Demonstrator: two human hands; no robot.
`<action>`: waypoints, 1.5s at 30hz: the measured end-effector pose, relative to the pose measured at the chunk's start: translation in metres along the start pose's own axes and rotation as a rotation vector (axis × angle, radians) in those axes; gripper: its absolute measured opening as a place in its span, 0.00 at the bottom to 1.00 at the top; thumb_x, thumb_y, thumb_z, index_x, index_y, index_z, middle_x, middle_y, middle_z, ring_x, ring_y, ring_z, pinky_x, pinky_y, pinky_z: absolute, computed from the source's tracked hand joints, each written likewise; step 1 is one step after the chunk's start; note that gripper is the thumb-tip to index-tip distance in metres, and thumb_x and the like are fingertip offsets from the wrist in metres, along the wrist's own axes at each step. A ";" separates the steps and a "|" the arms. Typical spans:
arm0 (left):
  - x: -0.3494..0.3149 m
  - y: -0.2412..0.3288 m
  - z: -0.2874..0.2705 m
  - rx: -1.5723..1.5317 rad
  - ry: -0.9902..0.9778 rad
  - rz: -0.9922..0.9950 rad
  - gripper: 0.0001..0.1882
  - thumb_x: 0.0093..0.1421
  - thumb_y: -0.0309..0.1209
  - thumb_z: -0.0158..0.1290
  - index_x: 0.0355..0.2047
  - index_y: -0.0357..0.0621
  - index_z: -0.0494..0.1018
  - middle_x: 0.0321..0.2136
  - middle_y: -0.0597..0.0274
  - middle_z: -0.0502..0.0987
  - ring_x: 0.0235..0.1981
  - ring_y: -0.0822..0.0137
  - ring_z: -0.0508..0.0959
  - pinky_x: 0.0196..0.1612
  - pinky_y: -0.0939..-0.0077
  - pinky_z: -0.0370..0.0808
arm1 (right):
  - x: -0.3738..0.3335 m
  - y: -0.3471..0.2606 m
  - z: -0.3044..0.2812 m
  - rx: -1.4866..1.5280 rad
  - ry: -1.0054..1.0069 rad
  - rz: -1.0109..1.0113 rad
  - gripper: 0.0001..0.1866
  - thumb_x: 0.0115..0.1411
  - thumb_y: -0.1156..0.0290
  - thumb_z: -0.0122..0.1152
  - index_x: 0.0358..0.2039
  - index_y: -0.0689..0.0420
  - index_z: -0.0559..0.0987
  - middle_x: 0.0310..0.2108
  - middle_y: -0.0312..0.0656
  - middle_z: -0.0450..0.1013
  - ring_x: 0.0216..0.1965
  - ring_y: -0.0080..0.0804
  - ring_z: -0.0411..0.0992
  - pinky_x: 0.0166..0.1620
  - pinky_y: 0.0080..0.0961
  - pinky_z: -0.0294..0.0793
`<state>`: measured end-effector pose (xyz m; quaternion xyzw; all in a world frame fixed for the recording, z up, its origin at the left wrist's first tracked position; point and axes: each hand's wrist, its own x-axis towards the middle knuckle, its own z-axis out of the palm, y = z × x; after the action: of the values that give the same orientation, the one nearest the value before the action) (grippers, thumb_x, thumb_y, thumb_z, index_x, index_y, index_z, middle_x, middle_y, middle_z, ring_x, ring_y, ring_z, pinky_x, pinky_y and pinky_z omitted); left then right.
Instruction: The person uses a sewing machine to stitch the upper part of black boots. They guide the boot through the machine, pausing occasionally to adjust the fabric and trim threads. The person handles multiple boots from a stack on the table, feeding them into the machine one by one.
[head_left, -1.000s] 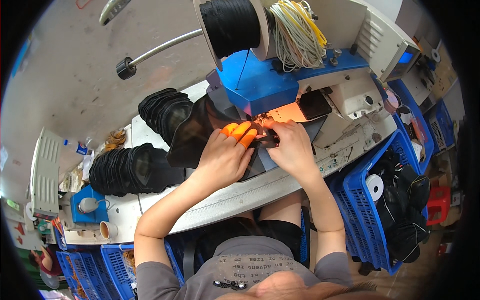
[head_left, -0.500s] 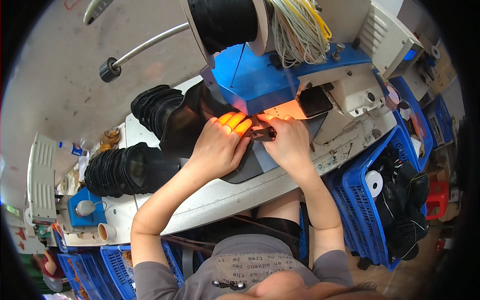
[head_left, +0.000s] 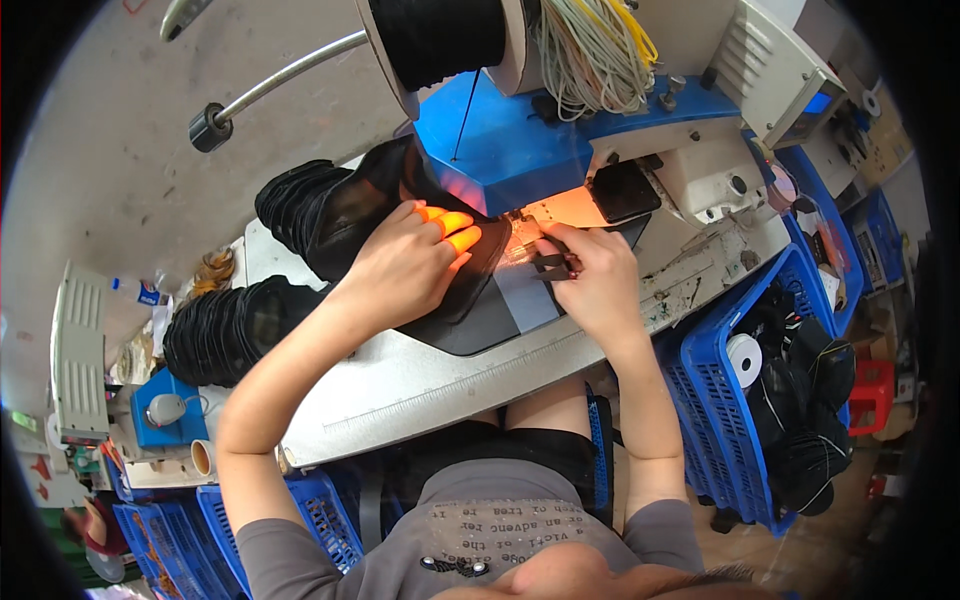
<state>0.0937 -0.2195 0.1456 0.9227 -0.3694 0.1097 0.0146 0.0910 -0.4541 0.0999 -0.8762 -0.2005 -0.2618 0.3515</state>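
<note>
My left hand (head_left: 408, 258) grips a black curved piece (head_left: 484, 280), possibly a shoe upper, with its fingers bent over the surface. Orange light falls on those fingers. The piece lies left of the needle area, under the front of a blue sewing machine head (head_left: 510, 155). In my right hand (head_left: 600, 275) is a small black tool (head_left: 552, 266), which looks like thread snips. That hand hovers just right of the lit metal plate (head_left: 525, 235). Its fingers partly cover the tool.
Two stacks of black pieces (head_left: 235, 335) lie to the left. A black phone (head_left: 624, 190) rests on the machine bed. Overhead hangs a black thread spool (head_left: 440, 40). A blue crate (head_left: 705, 410) with black pieces stands at right, a paper cup (head_left: 203, 458) at lower left.
My left hand has moved left with the black piece, baring the lit plate. My right hand has shifted slightly right with the tool, and the hands are farther apart.
</note>
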 end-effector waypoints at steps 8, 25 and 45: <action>0.001 0.002 -0.001 0.174 -0.130 0.005 0.17 0.57 0.30 0.53 0.48 0.44 0.77 0.37 0.55 0.76 0.34 0.58 0.75 0.51 0.63 0.69 | -0.007 0.007 -0.005 0.052 0.031 -0.037 0.10 0.46 0.75 0.64 0.32 0.57 0.83 0.20 0.36 0.76 0.25 0.33 0.71 0.34 0.30 0.65; 0.018 0.058 0.020 0.185 0.054 -0.311 0.11 0.58 0.32 0.53 0.34 0.36 0.78 0.26 0.52 0.75 0.29 0.55 0.75 0.36 0.64 0.68 | -0.008 0.012 -0.006 0.054 -0.023 -0.097 0.16 0.40 0.79 0.59 0.33 0.55 0.84 0.20 0.32 0.75 0.24 0.32 0.68 0.34 0.29 0.63; 0.016 0.037 -0.005 0.210 -0.325 -0.093 0.13 0.60 0.31 0.51 0.41 0.34 0.72 0.30 0.51 0.75 0.35 0.52 0.77 0.48 0.49 0.67 | -0.003 0.003 0.006 0.126 -0.171 -0.224 0.19 0.36 0.80 0.57 0.32 0.54 0.82 0.24 0.38 0.75 0.31 0.36 0.73 0.36 0.32 0.70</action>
<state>0.0786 -0.2563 0.1522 0.9407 -0.3106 -0.0033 -0.1366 0.0922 -0.4520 0.0933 -0.8437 -0.3424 -0.2106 0.3558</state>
